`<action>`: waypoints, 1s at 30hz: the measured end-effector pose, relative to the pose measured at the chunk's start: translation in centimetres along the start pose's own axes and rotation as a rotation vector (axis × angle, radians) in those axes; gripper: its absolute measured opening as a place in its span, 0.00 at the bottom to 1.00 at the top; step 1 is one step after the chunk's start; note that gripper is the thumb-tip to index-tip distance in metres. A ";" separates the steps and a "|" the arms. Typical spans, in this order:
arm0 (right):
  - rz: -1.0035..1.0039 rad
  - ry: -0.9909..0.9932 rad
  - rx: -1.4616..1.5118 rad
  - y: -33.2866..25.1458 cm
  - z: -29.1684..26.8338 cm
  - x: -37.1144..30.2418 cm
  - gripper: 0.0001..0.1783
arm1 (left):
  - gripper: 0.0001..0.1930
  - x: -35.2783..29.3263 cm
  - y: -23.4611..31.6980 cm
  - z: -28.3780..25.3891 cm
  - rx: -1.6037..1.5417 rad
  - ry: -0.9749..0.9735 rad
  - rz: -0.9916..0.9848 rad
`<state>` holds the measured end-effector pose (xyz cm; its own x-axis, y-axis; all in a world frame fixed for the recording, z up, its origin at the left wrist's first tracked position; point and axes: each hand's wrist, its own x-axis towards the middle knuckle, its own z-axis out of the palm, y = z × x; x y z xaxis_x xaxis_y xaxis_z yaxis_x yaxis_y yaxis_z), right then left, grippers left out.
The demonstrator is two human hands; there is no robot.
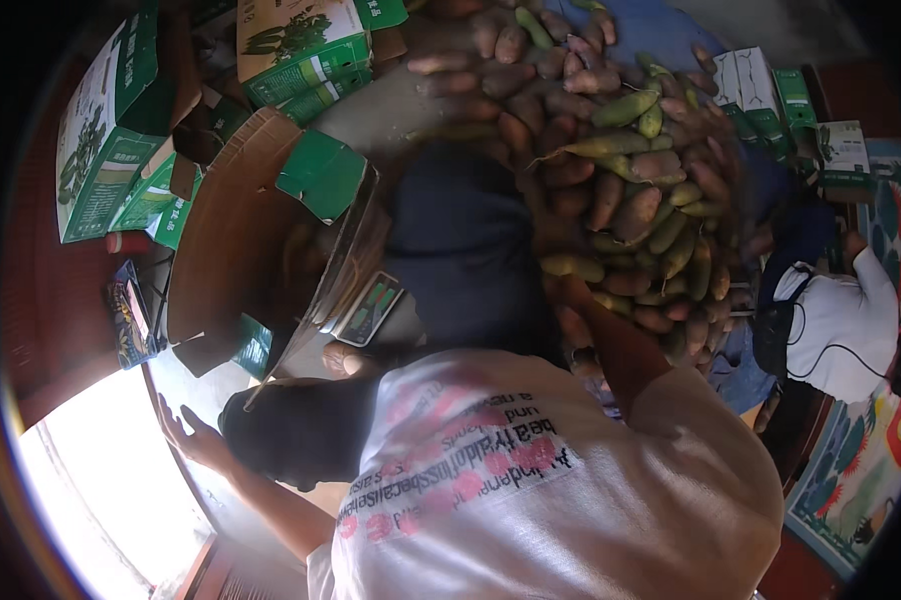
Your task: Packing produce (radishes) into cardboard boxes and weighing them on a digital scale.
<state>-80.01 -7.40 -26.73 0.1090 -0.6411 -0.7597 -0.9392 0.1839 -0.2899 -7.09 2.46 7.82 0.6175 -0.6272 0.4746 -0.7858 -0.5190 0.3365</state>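
My left hand [193, 437] hangs beside the open cardboard box [221, 230], fingers spread and nothing in them. The box stands tilted at my left, its green flap [321, 175] folded out; its inside is too dark to make out. To the right of my knee, my right hand [573, 292] reaches down to the near edge of a large pile. Its fingers are hidden among the vegetables, right by a green radish [572, 266]. Several green radishes [627, 108] and many reddish-brown roots [638, 214] make up the pile.
A digital scale [370, 309] with a lit green panel lies between my legs. Green and white cartons [111, 130] stand at the left, with more cartons [306, 60] at the top. At the right, another person [841, 325] in a white top sits near the pile.
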 end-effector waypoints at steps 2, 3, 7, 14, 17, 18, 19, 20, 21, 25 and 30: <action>0.115 0.032 0.125 -0.2 -1.7 1.7 0.24 | 0.19 -0.4 -3.3 2.5 0.007 -0.269 -0.059; 0.200 0.055 0.258 -0.2 -1.8 2.7 0.28 | 0.20 0.3 -7.5 4.2 -0.184 -0.450 -0.052; 0.041 0.183 0.187 -4.1 -4.7 2.9 0.33 | 0.19 0.0 -5.3 4.1 -0.130 -0.627 -0.079; 0.231 0.285 0.207 0.1 -5.6 3.0 0.35 | 0.17 0.3 -3.4 4.5 -0.102 -0.626 -0.036; 0.407 0.726 0.316 4.9 -8.8 2.2 0.34 | 0.17 0.1 -3.1 4.9 -0.075 -0.633 -0.033; 0.483 0.799 0.343 4.7 -10.6 2.2 0.34 | 0.17 0.0 -3.4 4.2 -0.051 -0.620 -0.045; 0.549 0.869 0.366 4.0 -12.6 2.4 0.34 | 0.19 -0.2 -4.0 3.2 -0.046 -0.618 -0.050; 0.618 0.870 0.314 5.9 -14.2 2.5 0.35 | 0.21 -0.1 -4.0 3.1 -0.059 -0.621 -0.051; 0.687 0.876 0.259 8.5 -15.8 2.9 0.36 | 0.21 0.0 -3.2 3.5 -0.064 -0.632 -0.070; 0.925 0.797 0.689 14.1 -19.3 5.9 0.57 | 0.18 0.4 -2.3 2.4 -0.076 -0.600 -0.068; 0.778 0.664 0.877 18.4 -19.1 6.3 0.55 | 0.16 -0.2 -0.8 3.1 -0.085 -0.529 -0.134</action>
<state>-102.77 -22.29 -25.72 -0.7645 -0.3438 -0.5453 -0.1411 0.9147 -0.3788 -6.49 1.22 4.89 0.6288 -0.7764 -0.0427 -0.6856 -0.5795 0.4406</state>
